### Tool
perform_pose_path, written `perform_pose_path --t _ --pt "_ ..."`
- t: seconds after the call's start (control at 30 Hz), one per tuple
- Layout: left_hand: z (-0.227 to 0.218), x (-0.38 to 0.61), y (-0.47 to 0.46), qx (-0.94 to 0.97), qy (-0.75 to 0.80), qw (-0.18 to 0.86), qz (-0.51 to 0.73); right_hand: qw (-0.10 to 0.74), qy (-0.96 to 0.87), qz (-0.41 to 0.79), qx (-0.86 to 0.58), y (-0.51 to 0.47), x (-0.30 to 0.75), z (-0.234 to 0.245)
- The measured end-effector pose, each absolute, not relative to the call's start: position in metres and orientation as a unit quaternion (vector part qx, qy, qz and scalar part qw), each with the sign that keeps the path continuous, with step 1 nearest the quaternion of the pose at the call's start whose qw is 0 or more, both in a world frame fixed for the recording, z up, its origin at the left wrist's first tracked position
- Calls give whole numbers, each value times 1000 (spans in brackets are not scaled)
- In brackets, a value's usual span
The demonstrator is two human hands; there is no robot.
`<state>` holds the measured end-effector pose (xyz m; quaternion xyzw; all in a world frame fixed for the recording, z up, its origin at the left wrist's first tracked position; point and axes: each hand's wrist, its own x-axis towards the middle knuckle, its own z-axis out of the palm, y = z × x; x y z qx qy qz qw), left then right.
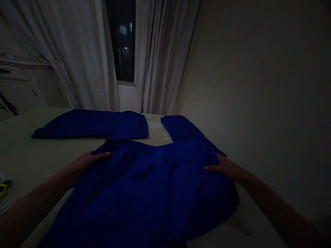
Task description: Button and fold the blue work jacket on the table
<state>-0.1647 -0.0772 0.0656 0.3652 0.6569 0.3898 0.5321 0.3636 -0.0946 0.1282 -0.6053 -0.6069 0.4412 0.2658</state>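
A deep blue long-sleeved garment (150,193) lies spread on a pale table (31,158). One sleeve stretches across to the far left, the other runs toward the far right corner. My left hand (88,160) rests flat on the garment's left shoulder edge, fingers stretched out. My right hand (223,167) lies flat on the right shoulder edge, fingers extended and holding nothing.
White curtains (160,58) hang behind the table around a dark window (123,41). A bare wall (258,86) stands on the right. A small yellow and blue object (3,187) sits at the table's left edge. A pale cabinet (18,86) is at far left.
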Motion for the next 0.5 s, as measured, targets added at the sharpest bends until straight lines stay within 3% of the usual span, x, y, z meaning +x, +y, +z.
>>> perform_pose_path --t 0.07,0.17,0.27,0.33,0.4,0.5 --pt "63 -137 -95 332 607 614 379 228 -659 382 -606 -63 396 188" --pt "64 -66 -115 335 520 643 452 186 -711 262 -625 22 419 281" --pt "69 16 -119 333 397 695 498 175 -728 61 -660 118 392 334" --pt "67 54 -117 301 367 740 476 209 -726 -84 -650 165 355 330" --pt "57 70 -112 290 370 772 427 228 -684 -177 -669 191 315 290" --pt "34 53 -98 381 395 735 398 180 -659 -134 -718 194 272 184"
